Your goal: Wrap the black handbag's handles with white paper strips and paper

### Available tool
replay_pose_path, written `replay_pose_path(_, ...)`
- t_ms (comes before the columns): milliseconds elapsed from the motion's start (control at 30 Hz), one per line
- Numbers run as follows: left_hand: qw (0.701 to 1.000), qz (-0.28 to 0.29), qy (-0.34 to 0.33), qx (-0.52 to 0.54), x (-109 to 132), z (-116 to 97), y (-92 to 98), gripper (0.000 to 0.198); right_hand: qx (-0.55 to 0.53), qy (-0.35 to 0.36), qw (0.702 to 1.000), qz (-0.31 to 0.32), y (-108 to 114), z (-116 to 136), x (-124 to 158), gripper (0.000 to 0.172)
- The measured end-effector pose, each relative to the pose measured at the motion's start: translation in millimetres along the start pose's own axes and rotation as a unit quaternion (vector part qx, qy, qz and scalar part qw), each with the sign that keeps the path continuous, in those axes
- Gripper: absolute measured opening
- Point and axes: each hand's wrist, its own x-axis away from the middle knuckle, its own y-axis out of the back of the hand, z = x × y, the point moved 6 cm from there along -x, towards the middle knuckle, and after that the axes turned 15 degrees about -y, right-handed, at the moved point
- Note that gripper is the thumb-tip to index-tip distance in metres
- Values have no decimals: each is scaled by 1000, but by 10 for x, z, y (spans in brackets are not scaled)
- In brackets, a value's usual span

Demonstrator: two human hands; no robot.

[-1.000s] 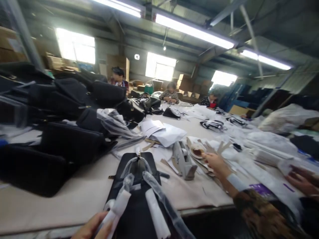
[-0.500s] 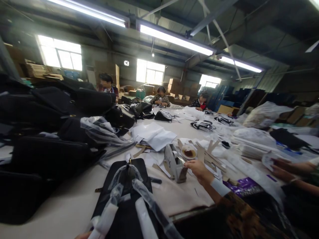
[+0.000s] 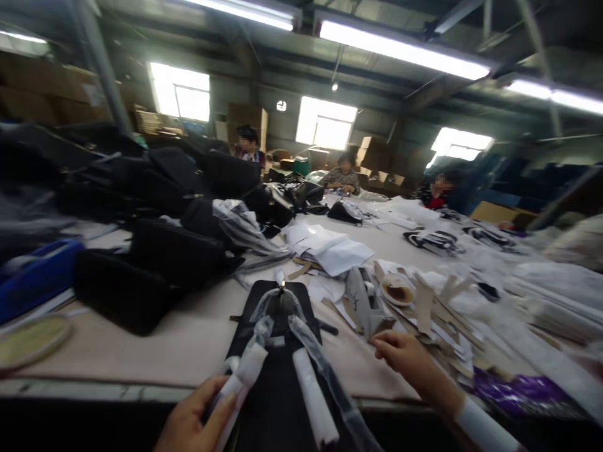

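A black backpack (image 3: 276, 395) lies in front of me at the table edge, its straps covered with clear plastic and white wrapping. My left hand (image 3: 200, 411) is closed around the left white-wrapped strap (image 3: 249, 370). My right hand (image 3: 407, 358) is at the front end of a grey tape dispenser (image 3: 362, 301), thumb and fingers pinched together. Whatever sits between those fingertips is too small to make out. Beside the dispenser stands a round bowl-like container (image 3: 398, 290) with something brown in it.
Black bags (image 3: 174, 251) are piled on the left, near a blue bin (image 3: 40, 276). White sheets (image 3: 330, 248) and cardboard strips (image 3: 424, 304) lie beyond the backpack. Purple plastic packaging (image 3: 521, 389) is at the right. Several people sit across the table.
The view has swung left, so the scene sits further right. My left hand has come into view on the wrapped strap. My right hand stays by the dispenser; a co-worker's hands have left view.
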Motion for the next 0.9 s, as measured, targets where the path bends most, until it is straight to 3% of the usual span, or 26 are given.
replay_pose_path(67,999,42,-17,-7,18,-185,-57,39,29,67,991,116,-375,305,370,30)
replay_pose_path(200,996,26,-61,-67,50,-385,-41,28,72,85,946,305,-1254,740,1060,35)
replay_pose_path(267,991,11,-89,-100,96,-405,-33,25,95,72,931,346,-1661,809,1238,33)
replay_pose_path(367,978,-6,-140,-155,180,-398,-43,23,115,64,931,340,-2080,785,1269,30)
replay_pose_path(500,954,-13,-193,-227,261,-391,-96,21,128,49,941,309,-2248,707,1179,28)
replay_pose_path(767,917,-37,-260,-301,328,-435,-194,20,145,-2,952,269,-2190,634,1218,32)
replay_pose_path(900,905,-44,-270,-325,346,-456,-215,18,121,-61,956,258,-2210,557,1235,30)
